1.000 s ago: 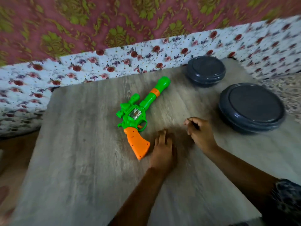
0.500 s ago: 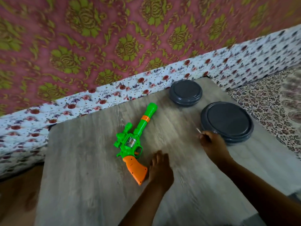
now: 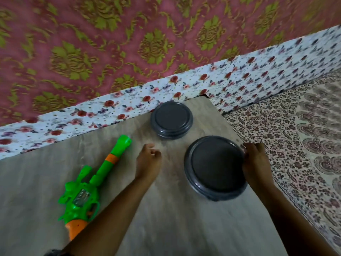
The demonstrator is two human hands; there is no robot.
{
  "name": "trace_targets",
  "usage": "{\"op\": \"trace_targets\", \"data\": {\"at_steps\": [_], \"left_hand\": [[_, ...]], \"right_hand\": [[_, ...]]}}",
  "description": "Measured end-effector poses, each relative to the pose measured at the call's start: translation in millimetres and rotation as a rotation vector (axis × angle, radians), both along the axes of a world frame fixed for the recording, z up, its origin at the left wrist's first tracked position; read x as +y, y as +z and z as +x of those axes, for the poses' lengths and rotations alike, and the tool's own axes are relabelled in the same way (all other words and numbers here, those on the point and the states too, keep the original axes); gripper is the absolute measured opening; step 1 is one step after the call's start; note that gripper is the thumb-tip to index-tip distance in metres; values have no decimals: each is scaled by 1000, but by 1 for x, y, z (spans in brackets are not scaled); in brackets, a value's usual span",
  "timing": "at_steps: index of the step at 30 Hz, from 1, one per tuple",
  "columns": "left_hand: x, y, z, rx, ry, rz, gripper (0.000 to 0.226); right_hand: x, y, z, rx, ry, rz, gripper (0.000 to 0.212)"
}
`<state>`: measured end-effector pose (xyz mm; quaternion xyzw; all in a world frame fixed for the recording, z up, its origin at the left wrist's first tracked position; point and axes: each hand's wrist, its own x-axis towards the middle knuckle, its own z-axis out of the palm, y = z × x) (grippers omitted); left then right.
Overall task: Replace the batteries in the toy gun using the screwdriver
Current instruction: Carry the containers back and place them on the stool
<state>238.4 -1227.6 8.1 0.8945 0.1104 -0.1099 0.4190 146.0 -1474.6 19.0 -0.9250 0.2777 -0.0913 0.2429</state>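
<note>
Comparing with half a second ago, the head view has swung to the right, so the toy gun (image 3: 88,189) now sits at the lower left instead of near the middle. Both hands have travelled away from it. The left hand (image 3: 147,161), which lay flat beside the orange grip, now hovers above the bare table (image 3: 166,228) between the gun's barrel and the larger dark lid (image 3: 215,167), its fingers loosely curled around nothing. The right hand (image 3: 255,159), earlier just short of that lid, now rests against its right rim with fingers curled over the edge; the thin screwdriver tip that poked from this hand earlier is not visible, so I cannot tell whether the hand also holds the tool.

No readable brand, label or writing shows on the gun or the lids; a small silvery panel on the gun's green body is too blurred to make out.

The gun lies flat on the table, its long axis running diagonally: the orange grip toward the near left, partly hidden under the left forearm, and the green muzzle pointing up and right toward the smaller dark lid (image 3: 171,120) at the table's far edge. An orange band rings the barrel midway. Flowered cloth (image 3: 239,74) borders the table's far side.
</note>
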Motion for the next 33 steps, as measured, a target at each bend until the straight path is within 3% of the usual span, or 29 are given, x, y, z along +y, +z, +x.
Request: {"op": "trace_targets", "data": {"at_steps": [3,7,12,13,14,17,18,22,27,33], "left_hand": [[-24,-12,32,67,68,-12,31],[-43,-24,61,143,344,-150,74],[-37,-95,107,176,486,-305,137],[-40,-93,107,197,499,-322,141],[-46,-77,101,223,505,-374,128],[-63,-35,80,269,509,-620,32],[-65,-33,79,296,511,-671,18],[-57,-23,67,316,525,-843,14],[-26,-9,34,246,511,-899,21],[39,13,-1,156,555,-987,3]], "right_hand": [[-21,-20,9,30,13,43,25],[-31,-30,17,83,33,137,29],[-42,-44,23,111,55,149,35],[-43,-46,23,120,56,162,37],[-43,-47,23,122,54,183,38],[-43,-40,22,132,63,247,43],[-43,-37,22,137,62,254,43],[-37,-33,19,154,23,236,35],[-19,-18,5,140,-5,238,35],[27,7,-9,168,-10,221,35]]}}
